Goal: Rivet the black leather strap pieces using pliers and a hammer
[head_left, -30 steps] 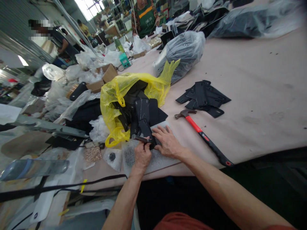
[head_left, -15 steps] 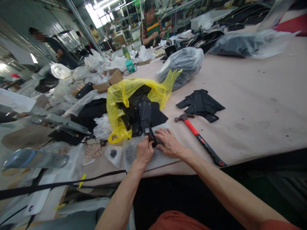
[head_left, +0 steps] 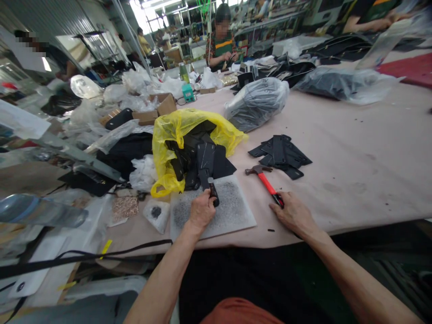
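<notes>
My left hand (head_left: 201, 210) is closed around a short dark hand tool (head_left: 213, 194) with a pale, shiny upper end. It rests over the speckled white board (head_left: 236, 209), near the black flat pieces (head_left: 205, 157) that spill from a yellow plastic bag (head_left: 165, 135). What lies under the tool is hidden. To the right, my right hand (head_left: 296, 212) is wrapped round the black grip of a claw hammer (head_left: 266, 181) with a red shaft. The hammer lies on the table, its head pointing away to the left. Behind it is a pile of black slotted pieces (head_left: 279, 153).
Left of the board sit a small white tray with dark bits (head_left: 155, 216) and a bag of copper-coloured bits (head_left: 124, 208). A plastic-wrapped bundle (head_left: 258, 103) lies beyond the yellow bag. A small dark scrap (head_left: 271, 230) lies near the table edge. Co-workers are in the background.
My right hand has left the board beside the tool and moved right, taking hold of the hammer's grip. My left hand still holds the dark tool over the board.
</notes>
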Tool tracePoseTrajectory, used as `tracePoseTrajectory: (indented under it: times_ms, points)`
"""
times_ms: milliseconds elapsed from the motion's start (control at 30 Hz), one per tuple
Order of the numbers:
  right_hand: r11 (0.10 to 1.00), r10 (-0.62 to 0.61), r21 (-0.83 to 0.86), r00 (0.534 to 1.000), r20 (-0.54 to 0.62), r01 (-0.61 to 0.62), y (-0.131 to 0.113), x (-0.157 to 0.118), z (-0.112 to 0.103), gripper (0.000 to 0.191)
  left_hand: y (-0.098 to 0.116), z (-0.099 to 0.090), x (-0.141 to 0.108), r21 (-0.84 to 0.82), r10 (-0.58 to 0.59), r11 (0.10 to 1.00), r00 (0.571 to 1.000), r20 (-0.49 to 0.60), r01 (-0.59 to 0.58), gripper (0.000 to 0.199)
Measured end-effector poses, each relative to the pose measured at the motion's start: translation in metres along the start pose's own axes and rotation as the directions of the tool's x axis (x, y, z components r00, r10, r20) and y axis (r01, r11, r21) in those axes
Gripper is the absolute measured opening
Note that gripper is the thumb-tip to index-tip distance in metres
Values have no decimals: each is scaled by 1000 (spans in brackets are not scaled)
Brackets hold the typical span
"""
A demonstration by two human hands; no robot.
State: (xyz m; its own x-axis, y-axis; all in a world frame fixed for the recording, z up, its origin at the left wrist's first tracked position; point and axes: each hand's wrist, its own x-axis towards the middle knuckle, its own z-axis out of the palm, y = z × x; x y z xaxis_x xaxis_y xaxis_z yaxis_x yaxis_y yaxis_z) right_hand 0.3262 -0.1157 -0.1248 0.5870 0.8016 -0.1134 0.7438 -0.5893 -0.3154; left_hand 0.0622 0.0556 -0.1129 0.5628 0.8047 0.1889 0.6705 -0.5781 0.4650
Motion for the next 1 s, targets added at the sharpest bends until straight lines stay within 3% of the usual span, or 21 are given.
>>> tracePoseTrajectory:
  times_ms: [67, 133, 200, 267, 333, 433, 533, 600, 667, 733, 800, 900, 1000]
  points:
    - [995, 60, 73, 997, 46, -63, -8, 3, -1, 25, 3, -3, 2, 22, 15, 1000, 1000, 24, -15, 15]
    - [913, 165, 345, 972, 170, -215, -18, 8, -5, 14, 4, -4, 2, 23, 17, 1000, 1000, 21, -17, 14]
    - [621, 188, 653, 892, 412, -433, -27, 13, -12, 13, 2, -4, 1, 10, 0, 1000, 1000, 5, 0, 14]
    - [325, 93, 753, 812, 576, -572, -36, 16, -17, 9, 0, -3, 0, -15, -21, 1000, 1000, -19, 21, 17]
    - [243, 50, 758, 789, 613, -605, -44, 19, -20, 3, -1, -2, -1, -35, -25, 999, 999, -36, 24, 18]
    - [254, 105, 769, 807, 581, -587, -55, 17, -23, 13, 0, -4, -1, -10, -20, 1000, 999, -26, 20, 17]
    - [279, 164, 816, 862, 479, -506, -66, 9, -36, 17, 4, -7, 1, 31, -25, 999, 1000, 9, 25, 14]
    - [391, 138, 865, 949, 284, -316, -74, 0, -58, 22, 6, -7, 2, 48, -27, 999, 999, 28, 25, 12]
    - [587, 19, 809, 1000, -17, 3, -83, -9, -85, 28, 6, -7, 3, 60, -27, 998, 999, 34, 25, 12]
    - [756, -153, 582, 945, -288, 300, -92, -18, -110, 31, 4, -5, 2, 57, -25, 998, 999, 24, 24, 12]
    - [831, -312, 329, 865, -394, 449, -101, -26, -125, 33, 3, -3, 1, 42, -23, 999, 1000, 10, 22, 13]
    - [821, -535, 26, 783, -317, 571, -110, -32, -130, 34, 1, -2, 0, 10, -12, 1000, 1000, 12, 12, 15]
    - [780, -623, -112, 746, -235, 616, -118, -34, -141, 34, 0, 0, -1, -23, 20, 1000, 1000, 9, -20, 17]
